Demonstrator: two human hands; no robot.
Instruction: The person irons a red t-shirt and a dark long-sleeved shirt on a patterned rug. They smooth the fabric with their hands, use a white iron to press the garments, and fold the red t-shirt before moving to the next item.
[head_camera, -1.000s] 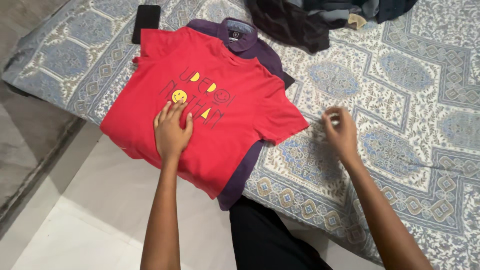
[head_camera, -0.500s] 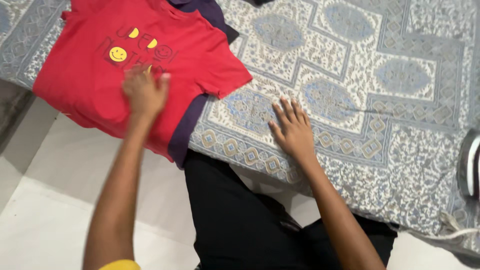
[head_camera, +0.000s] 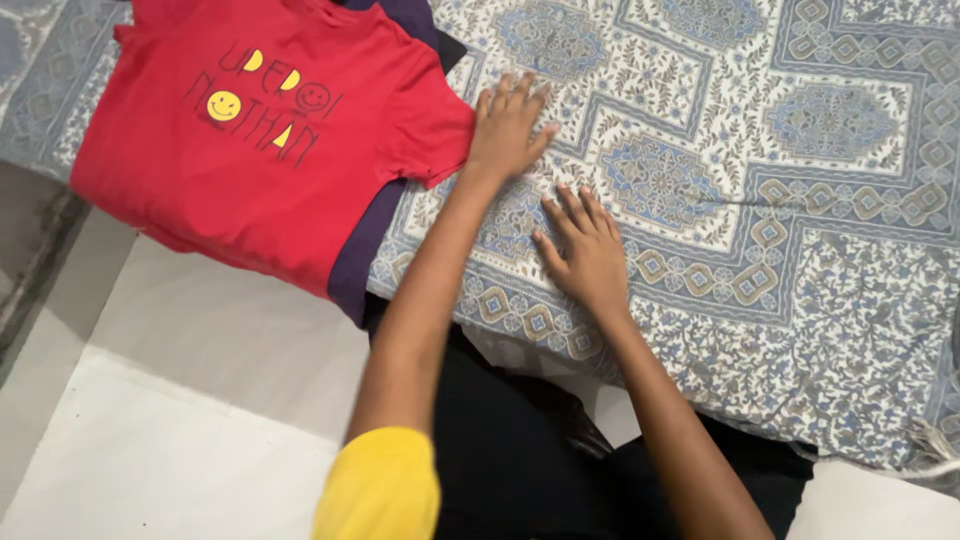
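Bedsheet (head_camera: 800, 250), patterned in blue, grey and cream: spread over the bed, its front edge hanging toward the pale floor (head_camera: 180, 440). Both hands rest on it, palms down.

Left hand (head_camera: 508, 125): flat, fingers spread, grip fully open, holding nothing. It lies on the sheet just beside the sleeve of the red T-shirt (head_camera: 250, 140), touching or nearly touching the sleeve hem; which, cannot be told.

Right hand (head_camera: 585, 250): flat, fingers fanned, grip open and empty, on the sheet near the bed's front edge, close to the left hand but apart from it.

Red T-shirt: laid face up at the bed's left corner, printed front showing, lower hem hanging over the edge. A dark purple garment (head_camera: 365, 255) lies beneath it, showing along its right side.

Handling note: for smoothing cloth like this, flat palms with even, light pressure, stroking outward from the middle, look best; the left hand would do well to stay clear of the sleeve so the laid shirt is not dragged askew.
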